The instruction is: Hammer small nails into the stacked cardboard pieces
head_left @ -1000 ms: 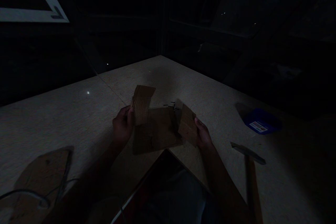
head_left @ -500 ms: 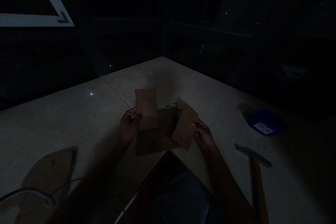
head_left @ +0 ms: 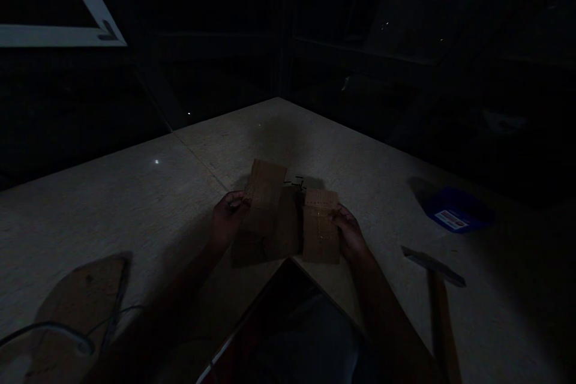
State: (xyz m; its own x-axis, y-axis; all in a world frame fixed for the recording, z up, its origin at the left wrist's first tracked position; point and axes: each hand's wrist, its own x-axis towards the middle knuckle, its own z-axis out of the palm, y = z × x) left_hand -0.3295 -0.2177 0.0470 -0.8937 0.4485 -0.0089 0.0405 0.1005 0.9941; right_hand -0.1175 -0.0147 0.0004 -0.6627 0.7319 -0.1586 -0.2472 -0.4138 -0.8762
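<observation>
The scene is very dark. My left hand (head_left: 228, 219) grips a brown rectangular piece (head_left: 264, 197), like leather or thin board, by its left edge. A second brown piece (head_left: 320, 225) with a row of small holes is pinched at its right edge by my right hand (head_left: 348, 233). Both pieces hover just above a larger brown sheet (head_left: 279, 234) lying on the pale table (head_left: 135, 192). A few small dark nails (head_left: 296, 180) lie on the table just behind the pieces.
A hammer (head_left: 434, 279) with a wooden handle lies at the right, a blue box (head_left: 454, 210) beyond it. At the lower left sit a brown oval board (head_left: 76, 306) and a grey cable (head_left: 49, 331). The table corner points away; darkness lies beyond.
Both hands have brought their pieces closer together and lower over the sheet. The right piece has turned from tilted to upright, and the left piece has leaned to the right.
</observation>
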